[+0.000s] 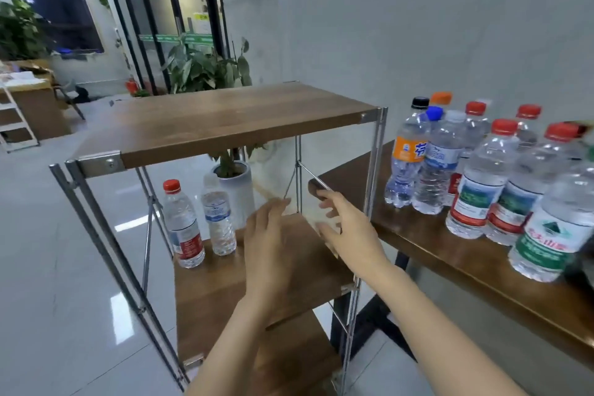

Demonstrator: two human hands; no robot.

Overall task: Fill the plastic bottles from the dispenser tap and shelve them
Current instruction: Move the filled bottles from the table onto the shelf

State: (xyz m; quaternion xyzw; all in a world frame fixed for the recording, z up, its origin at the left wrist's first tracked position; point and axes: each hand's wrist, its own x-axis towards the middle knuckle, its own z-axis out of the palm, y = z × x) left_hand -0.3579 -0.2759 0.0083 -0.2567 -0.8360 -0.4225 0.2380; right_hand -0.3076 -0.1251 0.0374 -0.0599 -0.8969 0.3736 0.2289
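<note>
plastic bottles (184,228), two, upright on the middle shelf (209,299)
our left hand (266,235) and right hand (350,228) hover over it, fingers loosely apart, gripping nothing; we see both bottles' long axes vertical, caps up, at its left end.

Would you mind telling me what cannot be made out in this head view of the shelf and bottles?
Dispenser tap: outside the head view.
Left hand and right hand: motion-blurred; whether either holds anything is unclear.
Orange-capped bottle: only its cap shows behind the front bottles.
Bottom shelf: mostly behind the forearms.
Things beyond the green-label bottle: cut by the right edge.
</note>
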